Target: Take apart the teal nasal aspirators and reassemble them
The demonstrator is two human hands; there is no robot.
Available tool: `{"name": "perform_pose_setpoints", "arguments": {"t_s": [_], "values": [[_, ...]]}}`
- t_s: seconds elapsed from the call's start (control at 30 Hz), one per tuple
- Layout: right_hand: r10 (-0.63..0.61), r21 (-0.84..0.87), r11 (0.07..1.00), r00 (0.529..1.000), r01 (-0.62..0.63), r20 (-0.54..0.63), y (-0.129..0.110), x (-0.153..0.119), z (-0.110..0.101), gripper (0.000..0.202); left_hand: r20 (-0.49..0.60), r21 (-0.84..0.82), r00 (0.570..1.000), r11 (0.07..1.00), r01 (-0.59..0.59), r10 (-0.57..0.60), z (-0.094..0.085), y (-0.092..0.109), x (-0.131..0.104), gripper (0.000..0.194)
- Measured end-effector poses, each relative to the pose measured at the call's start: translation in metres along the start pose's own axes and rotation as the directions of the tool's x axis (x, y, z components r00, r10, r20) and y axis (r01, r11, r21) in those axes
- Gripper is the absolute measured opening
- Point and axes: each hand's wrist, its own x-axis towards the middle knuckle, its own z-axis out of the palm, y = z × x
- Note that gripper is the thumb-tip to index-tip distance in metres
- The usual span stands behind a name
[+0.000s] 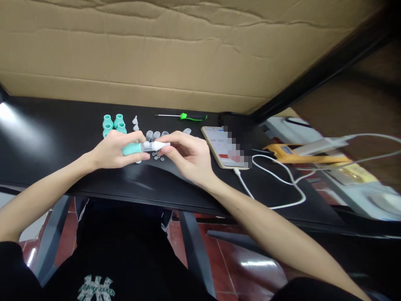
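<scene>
A small nasal aspirator point(146, 147) lies level between my two hands, with a teal bulb, a clear chamber and a white pointed tip. Its teal end is gripped between the thumb and fingers of my left hand point(108, 151). My right hand point(191, 156) pinches the white tip from the other side. Just behind my left hand stand several teal bulbs point(119, 121), partly covered by it. White tips point(135, 121) are lined up beside them. Several clear cups point(156, 135) stand behind the aspirator, and small clear rings point(157, 156) lie below it.
A screwdriver point(193, 117) with a green and black handle lies at the back. To the right are a phone point(224, 146) and its white cable point(300, 194). Cardboard point(156, 54) walls off the back of the black table point(56, 125). A yellow tool point(300, 155) lies farther right.
</scene>
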Motion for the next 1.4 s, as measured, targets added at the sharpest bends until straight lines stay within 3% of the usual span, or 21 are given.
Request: {"name": "perform_pose_setpoints", "arguments": {"t_s": [0.1,0.23,0.37,0.5,0.67,0.77,0.9,1.0,1.07,1.1,1.17,1.2,1.23,1.33,1.4], "values": [[-0.004,0.092,0.996,1.0,0.005,-0.016,0.004,0.0,0.001,0.017,-0.009,-0.089,1.0,0.996,-0.011,0.01,-0.003,-0.001,0.003,0.045],[-0.067,0.109,0.991,0.994,0.077,-0.091,0.005,0.0,0.001,0.012,-0.02,-0.072,0.997,0.995,-0.072,0.071,-0.005,-0.001,0.006,0.04],[-0.141,0.04,0.989,0.984,0.146,-0.108,0.001,0.002,-0.001,0.008,-0.02,-0.05,0.995,0.994,-0.099,0.098,-0.006,0.0,0.006,0.035],[-0.064,-0.022,0.998,0.992,0.062,-0.107,-0.001,0.002,-0.001,0.013,-0.012,-0.06,0.995,0.993,-0.099,0.099,-0.007,0.0,0.005,0.033],[-0.105,-0.231,0.968,0.994,0.094,-0.035,-0.008,0.0,-0.004,0.023,0.064,-0.047,0.993,0.994,-0.097,0.1,-0.009,0.001,0.004,0.035],[-0.14,-0.271,0.954,0.99,0.127,-0.028,-0.014,-0.003,-0.002,0.025,0.106,-0.049,0.983,0.988,-0.144,0.148,-0.011,0.004,0.004,0.039],[-0.162,-0.167,0.976,0.975,0.136,-0.149,-0.013,-0.006,0.003,0.017,0.09,-0.068,0.986,0.989,-0.135,0.141,-0.025,0.008,0.003,0.037],[-0.149,-0.025,0.989,0.982,0.147,-0.114,-0.01,-0.006,0.004,0.016,0.017,-0.197,0.997,0.978,-0.065,0.069,-0.043,0.003,0.001,0.035],[-0.148,-0.011,0.989,0.984,0.148,-0.096,-0.009,-0.004,0.001,0.018,-0.123,-0.302,0.992,0.953,0.0,-0.039,-0.056,-0.011,0.001,0.036],[-0.147,-0.034,0.989,0.984,0.145,-0.099,-0.01,-0.003,-0.001,0.021,-0.247,-0.342,0.966,0.94,-0.01,-0.079,-0.061,-0.023,0.001,0.037],[-0.123,-0.107,0.988,0.986,0.111,-0.11,-0.011,-0.002,-0.005,0.035,-0.47,-0.372,0.879,0.921,-0.114,-0.081,-0.072,-0.053,0.001,0.038],[-0.099,-0.141,0.987,0.988,0.083,-0.117,-0.012,-0.001,-0.008,0.045,-0.544,-0.361,0.839,0.911,-0.201,-0.03,-0.076,-0.07,0.001,0.04],[-0.071,-0.168,0.985,0.989,0.048,-0.129,-0.013,-0.001,-0.01,0.053,-0.59,-0.345,0.806,0.917,-0.198,-0.048,-0.079,-0.088,-0.001,0.042],[0.011,-0.186,0.982,0.987,-0.041,-0.16,-0.011,0.0,-0.013,0.069,-0.538,-0.283,0.803,0.952,0.114,-0.256,-0.081,-0.135,-0.013,0.046],[0.045,-0.164,0.984,0.987,-0.07,-0.152,-0.007,0.001,-0.012,0.074,-0.55,-0.265,0.756,0.933,0.244,-0.354,-0.077,-0.155,-0.024,0.049]]}}
